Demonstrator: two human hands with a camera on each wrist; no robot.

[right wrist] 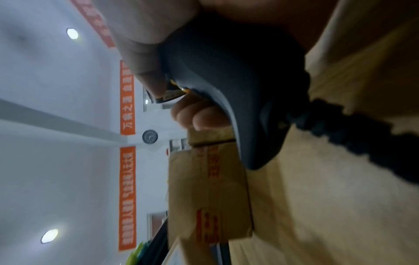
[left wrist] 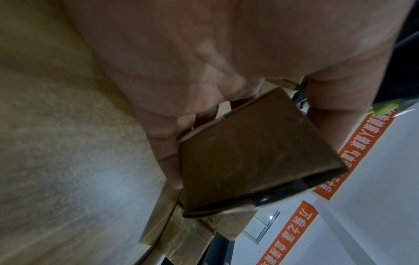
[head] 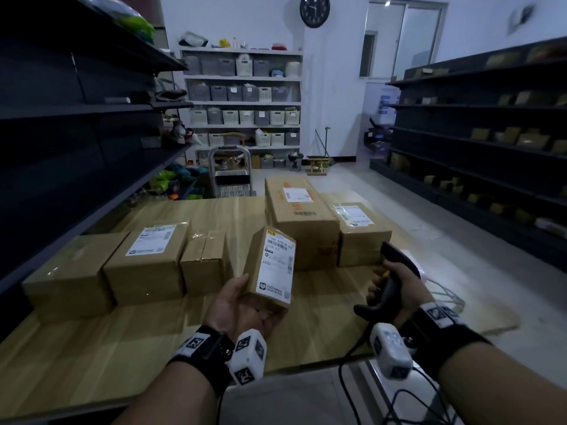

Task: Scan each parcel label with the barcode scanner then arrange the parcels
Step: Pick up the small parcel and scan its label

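My left hand (head: 245,305) holds a small cardboard parcel (head: 271,268) tilted above the wooden table (head: 92,348), its white label (head: 276,265) facing up; thumb and fingers wrap its sides. From the left wrist view the parcel's plain brown underside (left wrist: 249,157) shows between my fingers (left wrist: 165,143). My right hand (head: 389,289) grips a black barcode scanner (head: 395,262) by the handle, to the right of the parcel, head raised. The right wrist view shows the scanner's handle (right wrist: 238,89) and its coiled cable (right wrist: 362,125).
Three parcels (head: 147,262) stand in a row at the table's left. A long box (head: 297,216) and another labelled box (head: 359,231) sit at the back right. Dark shelving (head: 76,118) flanks both sides; a step stool (head: 230,176) stands beyond the table. Black cables (head: 399,403) hang near my right arm.
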